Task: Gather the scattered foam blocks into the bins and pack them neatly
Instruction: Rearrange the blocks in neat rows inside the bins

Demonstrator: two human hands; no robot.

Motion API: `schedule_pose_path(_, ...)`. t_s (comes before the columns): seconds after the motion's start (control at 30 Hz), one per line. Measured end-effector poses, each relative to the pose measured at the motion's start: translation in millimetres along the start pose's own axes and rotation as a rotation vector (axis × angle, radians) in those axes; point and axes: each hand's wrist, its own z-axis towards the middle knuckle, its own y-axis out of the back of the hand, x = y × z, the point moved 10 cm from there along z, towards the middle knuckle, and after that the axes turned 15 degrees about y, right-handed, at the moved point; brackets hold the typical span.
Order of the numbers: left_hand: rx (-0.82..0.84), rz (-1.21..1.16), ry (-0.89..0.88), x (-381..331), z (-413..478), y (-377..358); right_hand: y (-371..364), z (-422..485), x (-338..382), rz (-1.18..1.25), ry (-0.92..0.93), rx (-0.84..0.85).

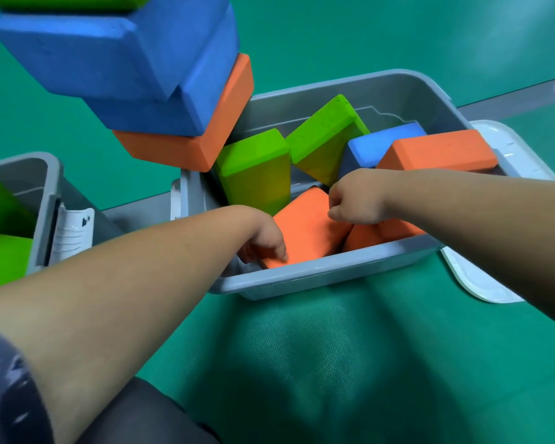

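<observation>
Both hands reach into the grey bin (318, 274). The left hand (267, 237) has its grip curled round the near corner of an orange block (308, 224) lying inside. The right hand (357, 200) seems to pinch the block's far edge, fingertips hidden.

Grey bin (334, 272); orange, green, blue blocks (305, 225); green cloth (334, 363)

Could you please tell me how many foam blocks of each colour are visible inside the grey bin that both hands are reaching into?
Orange blocks: 3
Green blocks: 2
Blue blocks: 1
Total: 6 visible in the bin; any blocks beneath them are hidden.
</observation>
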Motion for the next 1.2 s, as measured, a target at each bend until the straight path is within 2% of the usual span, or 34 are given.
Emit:
schedule_pose_path(0.17, 0.01, -0.295, -0.023, -2.5, -2.0, 20.2, -2.9, 0.5, -1.4, 0.013, 0.001, 0.002)
schedule_pose_path(0.4, 0.01, -0.521, -0.011, 6.5, -3.4, 22.7, -7.9, 4.6, -0.3, 0.027, 0.007, 0.019)
schedule_pose_path(0.63, -0.028, -0.431, 0.015, 21.3, -36.8, 32.6, -15.6, 8.8, -3.2, 0.037, -0.029, 0.069)
schedule_pose_path(0.87, -0.11, -0.531, -0.105, 14.3, -69.6, 43.2, -13.6, 10.5, -3.6, 0.059, -0.068, 0.042)
schedule_pose_path(0.93, -0.184, -0.572, -0.166, 6.1, -85.9, 50.4, -10.4, 10.6, -4.9, 0.06, -0.076, 0.012)
schedule_pose_path(1.0, -0.324, -0.571, -0.2, 2.8, -107.1, 63.9, -3.1, 10.4, -6.0, 0.052, -0.079, -0.044)
schedule_pose_path(1.1, -0.653, -0.351, -0.182, 3.6, -141.9, 86.1, 9.6, 10.4, -6.4, 0.063, -0.074, -0.154)
schedule_pose_path(1.2, -0.818, -0.216, -0.25, -2.9, -170.2, 95.0, 16.8, 10.4, -3.1, 0.075, -0.064, -0.193)
